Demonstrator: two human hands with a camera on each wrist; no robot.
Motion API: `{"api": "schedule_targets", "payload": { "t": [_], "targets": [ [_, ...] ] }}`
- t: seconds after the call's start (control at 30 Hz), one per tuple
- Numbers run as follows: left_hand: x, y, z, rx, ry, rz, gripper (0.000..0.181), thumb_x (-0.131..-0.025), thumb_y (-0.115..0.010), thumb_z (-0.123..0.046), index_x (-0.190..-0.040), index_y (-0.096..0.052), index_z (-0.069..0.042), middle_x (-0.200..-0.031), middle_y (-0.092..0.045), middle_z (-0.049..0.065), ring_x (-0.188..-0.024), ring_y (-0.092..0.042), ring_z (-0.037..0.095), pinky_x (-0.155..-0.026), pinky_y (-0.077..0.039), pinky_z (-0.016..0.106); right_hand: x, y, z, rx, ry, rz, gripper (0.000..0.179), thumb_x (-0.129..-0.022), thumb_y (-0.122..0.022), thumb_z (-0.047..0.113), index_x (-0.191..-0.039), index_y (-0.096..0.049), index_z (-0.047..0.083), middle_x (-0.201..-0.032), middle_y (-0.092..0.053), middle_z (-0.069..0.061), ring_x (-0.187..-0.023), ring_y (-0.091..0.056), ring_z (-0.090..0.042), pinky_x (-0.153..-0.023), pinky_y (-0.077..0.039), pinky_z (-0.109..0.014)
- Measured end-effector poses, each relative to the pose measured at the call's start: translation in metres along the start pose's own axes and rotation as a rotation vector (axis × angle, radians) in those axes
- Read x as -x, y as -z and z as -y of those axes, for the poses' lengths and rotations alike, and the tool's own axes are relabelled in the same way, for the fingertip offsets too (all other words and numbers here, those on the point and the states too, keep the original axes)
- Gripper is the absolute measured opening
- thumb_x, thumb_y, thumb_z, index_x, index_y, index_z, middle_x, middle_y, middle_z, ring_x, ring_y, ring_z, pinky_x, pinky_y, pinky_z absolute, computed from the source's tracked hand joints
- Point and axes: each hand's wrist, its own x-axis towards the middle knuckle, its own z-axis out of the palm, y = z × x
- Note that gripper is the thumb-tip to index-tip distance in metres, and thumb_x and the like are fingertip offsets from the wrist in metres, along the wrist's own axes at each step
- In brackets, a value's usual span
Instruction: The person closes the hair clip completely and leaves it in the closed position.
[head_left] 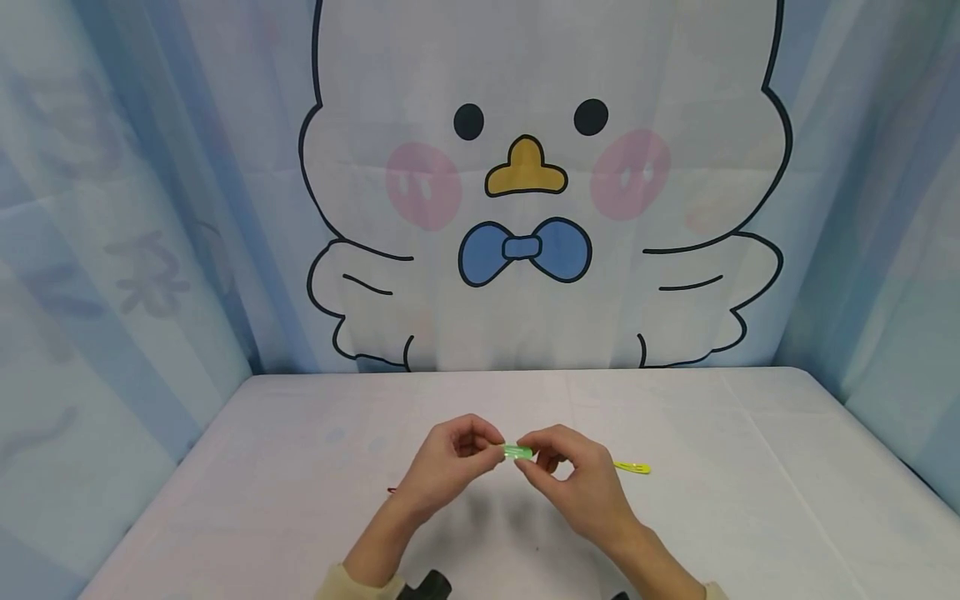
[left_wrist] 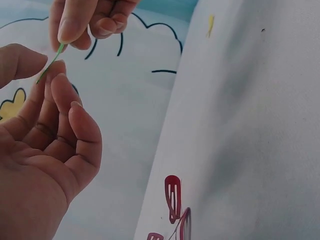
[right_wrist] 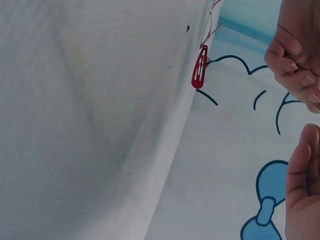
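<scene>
A small green snap hair clip (head_left: 517, 452) is held up above the table between both hands. My left hand (head_left: 450, 467) pinches its left end with thumb and index finger. At the other end, the thumb and index finger of my right hand (head_left: 585, 483) pinch it. Seen edge-on in the left wrist view, the green clip (left_wrist: 51, 62) is a thin, slightly bent strip running between the two sets of fingertips. In the right wrist view both hands are partly cut off by the frame edge, and the clip is out of sight.
A yellow hair clip (head_left: 632, 467) lies on the white table (head_left: 712, 525) beyond my right hand. On the left side lie a red hair clip (left_wrist: 173, 197) and further pinkish-red clips (left_wrist: 186, 225). A printed curtain (head_left: 525, 317) hangs behind the table.
</scene>
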Motion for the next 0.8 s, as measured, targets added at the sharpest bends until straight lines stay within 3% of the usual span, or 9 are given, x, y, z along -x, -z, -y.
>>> {"api": "schedule_targets", "payload": {
  "t": [0.1, 0.3, 0.4, 0.53, 0.8],
  "targets": [
    [-0.001, 0.003, 0.001, -0.017, -0.006, 0.024, 0.019, -0.094, -0.07, -0.009, -0.107, -0.065, 0.004, -0.09, -0.065, 0.005, -0.079, -0.061, 0.018, -0.072, -0.05, 0.03, 0.0, 0.0, -0.001, -0.008, 0.0, 0.0, 0.029, -0.08, -0.08, -0.006, -0.099, -0.073, 0.014, -0.087, -0.068, 0.004, -0.067, -0.058, -0.008, -0.061, -0.053, -0.027],
    [-0.001, 0.012, 0.005, -0.045, 0.027, 0.01, 0.02, -0.096, -0.07, -0.015, -0.108, -0.065, 0.0, -0.089, -0.064, 0.005, -0.08, -0.06, 0.029, -0.058, -0.045, 0.028, 0.001, 0.0, -0.001, -0.003, -0.021, -0.005, 0.028, -0.08, -0.081, -0.005, -0.098, -0.073, 0.014, -0.086, -0.068, 0.007, -0.067, -0.058, -0.008, -0.061, -0.053, -0.027],
    [-0.002, 0.018, 0.008, -0.055, 0.012, -0.012, 0.021, -0.096, -0.069, -0.016, -0.109, -0.065, 0.0, -0.093, -0.066, 0.006, -0.087, -0.062, 0.034, -0.067, -0.053, 0.034, 0.001, 0.0, -0.001, 0.003, -0.029, -0.006, 0.028, -0.079, -0.082, -0.005, -0.098, -0.073, 0.014, -0.086, -0.067, 0.009, -0.067, -0.058, -0.008, -0.061, -0.053, -0.027],
    [-0.002, 0.027, 0.008, -0.085, -0.011, -0.048, 0.02, -0.097, -0.069, -0.015, -0.11, -0.065, 0.0, -0.098, -0.066, 0.007, -0.09, -0.064, 0.028, -0.083, -0.055, 0.043, 0.0, 0.0, -0.001, 0.012, -0.05, -0.001, 0.029, -0.079, -0.082, -0.005, -0.098, -0.073, 0.015, -0.087, -0.066, 0.01, -0.067, -0.058, -0.008, -0.062, -0.054, -0.027],
    [0.004, 0.051, 0.011, -0.141, 0.039, -0.096, 0.019, -0.097, -0.068, -0.014, -0.111, -0.065, -0.001, -0.097, -0.066, 0.007, -0.09, -0.061, 0.034, -0.078, -0.053, 0.036, 0.0, 0.001, -0.002, 0.012, -0.058, -0.004, 0.029, -0.079, -0.081, -0.006, -0.098, -0.073, 0.014, -0.086, -0.065, 0.01, -0.068, -0.058, -0.008, -0.062, -0.054, -0.026]
  ]
}}
